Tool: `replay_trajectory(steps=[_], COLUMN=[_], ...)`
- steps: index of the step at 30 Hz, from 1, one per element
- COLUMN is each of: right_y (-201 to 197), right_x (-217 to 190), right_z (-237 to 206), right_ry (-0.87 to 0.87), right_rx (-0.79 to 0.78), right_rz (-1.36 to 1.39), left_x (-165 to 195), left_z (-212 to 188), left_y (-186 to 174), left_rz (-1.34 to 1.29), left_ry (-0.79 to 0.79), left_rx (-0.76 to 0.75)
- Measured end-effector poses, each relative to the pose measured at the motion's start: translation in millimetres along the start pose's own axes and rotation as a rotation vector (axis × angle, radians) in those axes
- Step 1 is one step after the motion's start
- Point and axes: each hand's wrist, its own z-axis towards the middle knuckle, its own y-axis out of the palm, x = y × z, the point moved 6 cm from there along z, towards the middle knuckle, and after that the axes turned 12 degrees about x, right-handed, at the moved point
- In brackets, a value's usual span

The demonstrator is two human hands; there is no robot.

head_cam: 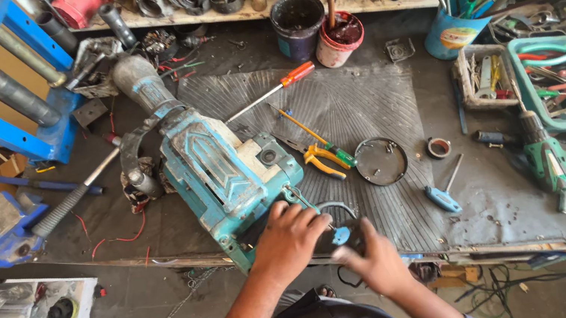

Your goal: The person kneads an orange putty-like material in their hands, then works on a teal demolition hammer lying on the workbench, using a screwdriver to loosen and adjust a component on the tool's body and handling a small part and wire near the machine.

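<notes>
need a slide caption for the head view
Both hands, left hand and right hand, work at the rear of a teal demolition hammer on a cluttered workbench.

Worn, scuffed teal-painted metal is seen on the demolition hammer (213, 174) at centre, laid on a ribbed matt rubber mat (365, 104).

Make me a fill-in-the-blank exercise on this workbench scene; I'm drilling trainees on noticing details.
1. Both hands, the left hand and the right hand, work at the rear end of the big teal demolition hammer, which lies on a ribbed grey ____ mat.
2. The long screwdriver near the dark plastic bucket has an ____ handle.
3. The pliers beside the round black ring-shaped cover have ____ grips.
4. The cordless drill at the bench's right side is ____.

Missing words: rubber; orange; yellow; green
</notes>
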Motion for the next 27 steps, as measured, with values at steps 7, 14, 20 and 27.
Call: replay_trajectory(steps=[7, 14, 20, 27], right_y=[9, -4, -15, 2], right_x=[-2, -29, -42, -22], right_z=[6, 5, 9, 3], right_ry=[0.257, 0.203, -0.217, -0.215], right_rx=[-0.091, -0.06, 0.148, 0.077], right_rz=[-0.024, 0.151, -0.229, 0.021], left_x=[2, 4, 5, 4], left_z=[-1, 3, 1, -4], left_y=[1, 1, 1, -2], left_rz=[-0.032, -0.049, -0.044, -0.032], left_ry=[-0.023, -0.046, -0.064, -0.058], left_rx=[0.037, 0.025, -0.009, 0.035])
